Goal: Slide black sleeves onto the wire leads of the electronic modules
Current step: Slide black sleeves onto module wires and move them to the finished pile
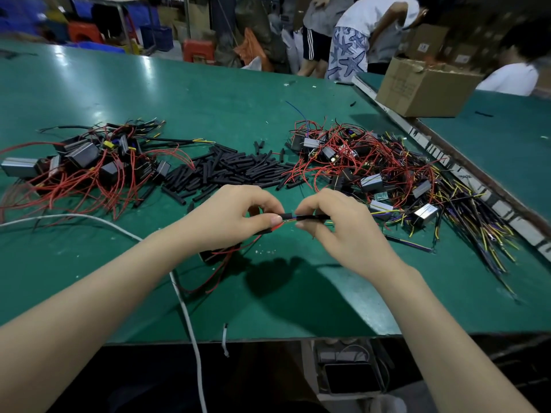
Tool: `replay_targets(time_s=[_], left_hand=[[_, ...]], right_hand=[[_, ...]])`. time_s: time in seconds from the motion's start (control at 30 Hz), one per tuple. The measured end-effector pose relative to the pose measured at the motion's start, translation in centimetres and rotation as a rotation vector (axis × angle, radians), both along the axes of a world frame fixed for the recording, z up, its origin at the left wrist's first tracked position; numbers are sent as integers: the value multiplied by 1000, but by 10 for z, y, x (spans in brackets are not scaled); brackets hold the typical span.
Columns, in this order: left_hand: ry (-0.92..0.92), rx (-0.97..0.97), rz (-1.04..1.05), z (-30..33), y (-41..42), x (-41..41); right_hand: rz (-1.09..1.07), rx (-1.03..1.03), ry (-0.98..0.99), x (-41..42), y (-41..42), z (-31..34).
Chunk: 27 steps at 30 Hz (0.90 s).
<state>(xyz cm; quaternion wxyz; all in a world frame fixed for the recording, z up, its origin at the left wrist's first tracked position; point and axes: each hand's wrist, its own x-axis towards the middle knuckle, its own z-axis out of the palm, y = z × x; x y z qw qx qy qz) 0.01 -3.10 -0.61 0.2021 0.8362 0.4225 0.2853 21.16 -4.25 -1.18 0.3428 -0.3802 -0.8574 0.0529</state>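
On the desk (pixel 208 93) I see one heap of modules (pixel 80 165) at my left and another heap of modules (pixel 366 165) at my right, the loose sleeves (pixel 226 171) piled between them. My two hands meet just before that pile. A carton (pixel 423 87) sits behind, far right.

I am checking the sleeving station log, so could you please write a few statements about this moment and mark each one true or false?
1. Both hands hold work above the table. True.
2. The pile of loose black sleeves lies between two heaps of modules. True.
3. The cardboard box sits at the table's near left corner. False: far right.
4. The left hand rests flat on the table. False: it pinches a black sleeve.
5. The right hand pinches a sleeve too. True.
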Motion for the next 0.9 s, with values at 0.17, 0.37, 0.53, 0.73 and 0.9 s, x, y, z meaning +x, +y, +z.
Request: replay_targets(time_s=[0.17, 0.37, 0.53, 0.73, 0.9], left_hand=[[-136, -315, -115, 3, 1, -7], [-103, -329, -2, 0, 3, 6], [-51, -222, 155, 2, 1, 12], [-134, -205, 333, 0, 5, 11], [-438, -281, 306, 2, 5, 15]], right_hand=[[43, 6, -64, 0, -5, 1], [-10, 50, -108, -7, -5, -3], [-113, -22, -65, -3, -4, 0], [-337, 558, 214, 1, -14, -4], [-299, -190, 549, -36, -18, -20]])
